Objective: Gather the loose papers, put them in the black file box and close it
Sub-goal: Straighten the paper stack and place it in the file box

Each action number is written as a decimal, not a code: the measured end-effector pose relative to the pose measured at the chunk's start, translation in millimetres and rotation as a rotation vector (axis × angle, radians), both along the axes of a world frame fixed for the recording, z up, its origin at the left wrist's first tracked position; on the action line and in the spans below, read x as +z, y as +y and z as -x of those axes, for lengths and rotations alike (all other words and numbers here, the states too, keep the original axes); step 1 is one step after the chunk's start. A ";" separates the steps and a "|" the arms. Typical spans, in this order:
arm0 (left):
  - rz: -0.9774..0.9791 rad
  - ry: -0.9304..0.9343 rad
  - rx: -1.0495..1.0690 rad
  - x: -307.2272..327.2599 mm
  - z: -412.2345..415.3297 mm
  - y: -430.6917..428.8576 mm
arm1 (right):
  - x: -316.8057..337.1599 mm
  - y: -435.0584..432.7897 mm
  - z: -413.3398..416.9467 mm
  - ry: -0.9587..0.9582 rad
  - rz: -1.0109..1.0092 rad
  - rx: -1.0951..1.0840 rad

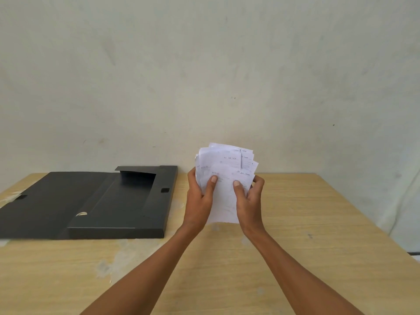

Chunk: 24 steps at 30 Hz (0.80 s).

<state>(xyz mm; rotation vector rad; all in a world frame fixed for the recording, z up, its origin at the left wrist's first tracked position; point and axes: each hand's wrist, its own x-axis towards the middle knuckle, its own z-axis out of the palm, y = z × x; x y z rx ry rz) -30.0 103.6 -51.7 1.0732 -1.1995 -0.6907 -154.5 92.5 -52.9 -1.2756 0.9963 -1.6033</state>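
Note:
A stack of white printed papers [225, 169] stands upright above the table, right of centre, its sheets fanned unevenly at the top. My left hand [200, 196] grips its left edge, thumb on the front sheet. My right hand [248, 198] grips its right edge the same way. The black file box [122, 205] lies open on the table's left half, to the left of my hands. Its lid [45, 201] is folded out flat to the left, and its tray looks empty.
The light wooden table [295, 246] has worn pale patches near the box and its right edge runs diagonally at the far right. A plain whitish wall [204, 76] stands directly behind the table's back edge.

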 end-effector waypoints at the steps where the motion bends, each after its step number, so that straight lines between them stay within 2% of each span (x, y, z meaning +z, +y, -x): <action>1: -0.021 0.004 -0.004 1.2 -1.2 0.5 | -0.3 -1.4 2.1 0.005 -0.013 0.032; 8: -0.085 0.085 -0.012 -18.9 -3.2 9.3 | -21.0 0.6 7.0 0.066 -0.099 0.084; 14: -0.037 0.035 -0.010 -5.6 -0.8 0.3 | -6.7 -4.3 4.0 0.146 -0.003 0.077; 19: -0.113 0.096 0.002 -23.8 -9.0 6.6 | -18.9 0.5 10.4 0.203 -0.050 0.118; 24: -0.034 0.104 0.014 -19.4 4.7 3.7 | -10.9 2.4 -5.3 0.213 0.038 0.064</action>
